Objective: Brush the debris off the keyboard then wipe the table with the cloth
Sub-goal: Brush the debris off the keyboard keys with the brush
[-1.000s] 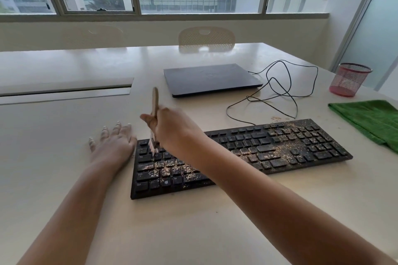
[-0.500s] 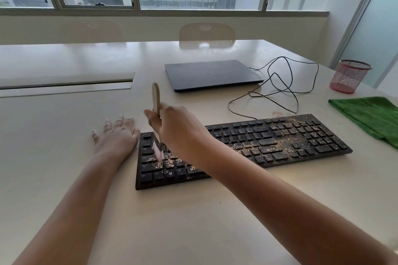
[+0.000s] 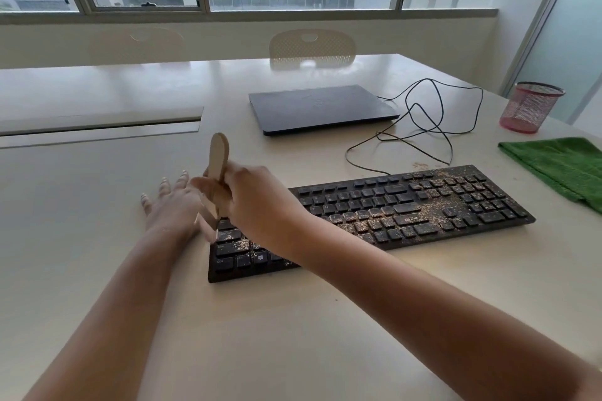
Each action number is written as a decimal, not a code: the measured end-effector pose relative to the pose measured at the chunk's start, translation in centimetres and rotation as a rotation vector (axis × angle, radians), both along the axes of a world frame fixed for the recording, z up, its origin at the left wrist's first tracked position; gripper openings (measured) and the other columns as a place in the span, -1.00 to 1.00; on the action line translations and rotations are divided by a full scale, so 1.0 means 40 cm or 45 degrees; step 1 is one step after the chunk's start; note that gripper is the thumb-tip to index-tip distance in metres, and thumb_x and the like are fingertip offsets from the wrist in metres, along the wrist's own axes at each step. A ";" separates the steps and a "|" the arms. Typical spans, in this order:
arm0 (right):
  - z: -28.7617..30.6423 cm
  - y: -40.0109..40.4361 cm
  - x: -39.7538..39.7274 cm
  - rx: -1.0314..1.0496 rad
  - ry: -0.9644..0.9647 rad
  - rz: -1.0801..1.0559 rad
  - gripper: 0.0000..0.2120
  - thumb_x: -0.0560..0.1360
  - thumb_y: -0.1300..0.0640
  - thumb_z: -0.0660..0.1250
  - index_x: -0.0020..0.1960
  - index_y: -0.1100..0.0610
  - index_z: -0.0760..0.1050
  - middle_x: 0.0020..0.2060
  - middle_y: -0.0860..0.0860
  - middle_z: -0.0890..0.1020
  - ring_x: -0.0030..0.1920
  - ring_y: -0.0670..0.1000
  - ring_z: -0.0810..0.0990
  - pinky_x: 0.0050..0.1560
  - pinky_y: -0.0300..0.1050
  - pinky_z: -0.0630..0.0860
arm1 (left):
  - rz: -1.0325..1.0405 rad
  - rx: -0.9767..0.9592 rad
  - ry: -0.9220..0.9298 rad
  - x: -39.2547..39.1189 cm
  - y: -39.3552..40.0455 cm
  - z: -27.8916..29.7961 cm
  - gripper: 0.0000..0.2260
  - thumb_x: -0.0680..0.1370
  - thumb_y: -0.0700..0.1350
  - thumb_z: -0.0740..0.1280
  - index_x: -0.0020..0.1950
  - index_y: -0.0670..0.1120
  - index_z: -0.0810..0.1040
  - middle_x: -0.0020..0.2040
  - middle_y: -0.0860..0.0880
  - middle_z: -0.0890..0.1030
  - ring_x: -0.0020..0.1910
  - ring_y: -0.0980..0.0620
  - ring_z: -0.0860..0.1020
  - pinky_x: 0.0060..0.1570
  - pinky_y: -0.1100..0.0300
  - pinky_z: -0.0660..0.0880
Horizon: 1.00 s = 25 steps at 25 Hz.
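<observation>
A brush is gripped by the right hand over the keyboard's left end. The left hand is laid flat beside it. Crumbs could be flicked onto that hand.

Your right hand hides the keyboard's upper-left keys, and the brush's bristles there are motion-blurred. Right of the keyboard, the frame edge crops the green cloth.
</observation>
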State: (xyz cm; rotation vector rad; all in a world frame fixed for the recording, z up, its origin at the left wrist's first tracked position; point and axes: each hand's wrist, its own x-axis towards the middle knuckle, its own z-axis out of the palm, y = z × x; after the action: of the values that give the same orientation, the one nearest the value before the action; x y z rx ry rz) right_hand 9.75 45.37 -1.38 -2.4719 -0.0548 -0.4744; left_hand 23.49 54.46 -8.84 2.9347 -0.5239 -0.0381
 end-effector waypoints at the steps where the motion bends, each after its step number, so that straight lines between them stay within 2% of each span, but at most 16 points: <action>1: -0.006 -0.003 0.003 0.000 0.024 -0.004 -0.72 0.60 0.01 0.16 -0.03 0.22 0.49 -0.35 0.10 0.57 -0.39 0.08 0.46 -0.33 -0.14 0.34 | 0.000 -0.024 -0.006 0.001 -0.001 -0.001 -0.33 0.49 -0.12 0.33 0.53 -0.06 0.08 0.55 -0.03 0.06 0.53 -0.09 -0.04 0.45 -0.22 -0.09; 4: 0.000 -0.024 0.009 -0.010 -0.011 -0.085 -0.75 0.61 0.04 0.14 -0.14 0.15 0.44 -0.43 0.04 0.51 -0.46 0.03 0.44 -0.38 -0.12 0.35 | 0.017 -0.110 0.003 0.003 -0.004 0.000 -0.50 0.61 -0.03 0.07 0.54 -0.01 0.04 0.56 0.01 0.03 0.54 -0.08 -0.05 0.44 -0.21 -0.12; 8: -0.007 -0.018 0.013 0.120 0.035 -0.028 -0.72 0.60 0.02 0.17 0.04 0.23 0.51 -0.28 0.12 0.60 -0.32 0.08 0.53 -0.26 -0.04 0.50 | -0.008 -0.068 0.019 0.007 -0.002 -0.002 -0.49 0.60 -0.10 0.15 0.53 -0.02 0.09 0.56 0.00 0.02 0.53 -0.10 -0.06 0.43 -0.23 -0.11; 10: -0.008 -0.035 0.017 0.027 0.078 -0.097 -0.72 0.61 0.04 0.14 0.03 0.23 0.50 -0.31 0.09 0.58 -0.35 0.06 0.53 -0.26 -0.01 0.53 | 0.005 -0.097 0.007 0.009 -0.003 -0.002 -0.54 0.62 -0.02 0.05 0.53 0.03 0.09 0.56 0.02 0.03 0.53 -0.10 -0.04 0.44 -0.21 -0.11; 12: 0.000 -0.054 0.016 -0.075 0.021 -0.195 -0.73 0.62 0.04 0.12 0.03 0.21 0.49 -0.39 0.00 0.52 -0.43 -0.02 0.48 -0.36 -0.09 0.46 | 0.013 -0.097 0.004 0.008 -0.004 -0.003 -0.56 0.64 0.05 -0.02 0.52 0.05 0.10 0.56 0.02 0.04 0.53 -0.09 -0.03 0.45 -0.20 -0.11; 16: -0.006 -0.028 0.009 0.016 -0.065 -0.069 -0.74 0.60 0.02 0.16 0.09 0.18 0.48 -0.27 0.11 0.63 -0.37 0.07 0.54 -0.31 -0.08 0.48 | 0.023 -0.087 0.013 0.015 -0.002 -0.008 -0.52 0.61 -0.06 0.10 0.53 -0.04 0.11 0.55 0.00 0.05 0.53 -0.09 -0.04 0.44 -0.22 -0.12; 18: -0.018 -0.014 0.008 -0.025 -0.032 -0.027 -0.74 0.60 0.03 0.16 0.10 0.20 0.47 -0.30 0.08 0.59 -0.35 0.06 0.51 -0.32 -0.15 0.40 | 0.016 -0.105 0.001 0.017 -0.001 -0.011 -0.51 0.61 -0.09 0.12 0.53 -0.02 0.11 0.55 0.01 0.06 0.53 -0.08 -0.05 0.43 -0.23 -0.13; 20: -0.016 -0.014 0.006 0.006 0.027 -0.009 -0.77 0.61 0.05 0.15 0.01 0.20 0.47 -0.34 0.06 0.53 -0.36 0.06 0.47 -0.32 -0.15 0.35 | 0.008 -0.117 -0.002 0.017 -0.001 -0.009 -0.51 0.61 -0.08 0.11 0.53 0.03 0.09 0.56 0.03 0.04 0.54 -0.08 -0.06 0.43 -0.23 -0.13; 22: -0.004 -0.016 0.004 0.131 0.078 0.006 -0.78 0.61 0.06 0.14 -0.04 0.19 0.46 -0.33 0.08 0.53 -0.38 0.06 0.46 -0.29 -0.08 0.43 | 0.001 -0.101 0.004 0.018 0.000 -0.011 -0.49 0.59 -0.10 0.18 0.52 0.03 0.11 0.56 0.03 0.04 0.54 -0.09 -0.06 0.42 -0.24 -0.13; 25: 0.000 -0.016 0.008 0.250 0.052 -0.026 -0.73 0.61 0.04 0.14 0.11 0.21 0.48 -0.26 0.12 0.57 -0.32 0.08 0.54 -0.17 0.04 0.57 | -0.004 -0.083 -0.005 0.020 0.002 -0.015 -0.57 0.60 -0.10 0.16 0.48 -0.04 0.22 0.55 -0.02 0.09 0.53 -0.12 -0.03 0.43 -0.26 -0.10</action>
State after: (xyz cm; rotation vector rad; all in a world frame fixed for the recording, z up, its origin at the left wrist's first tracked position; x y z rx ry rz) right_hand 10.07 44.74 -1.37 -2.2902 0.0322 -0.4169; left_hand 24.30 54.54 -9.43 2.8711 -0.5201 -0.0148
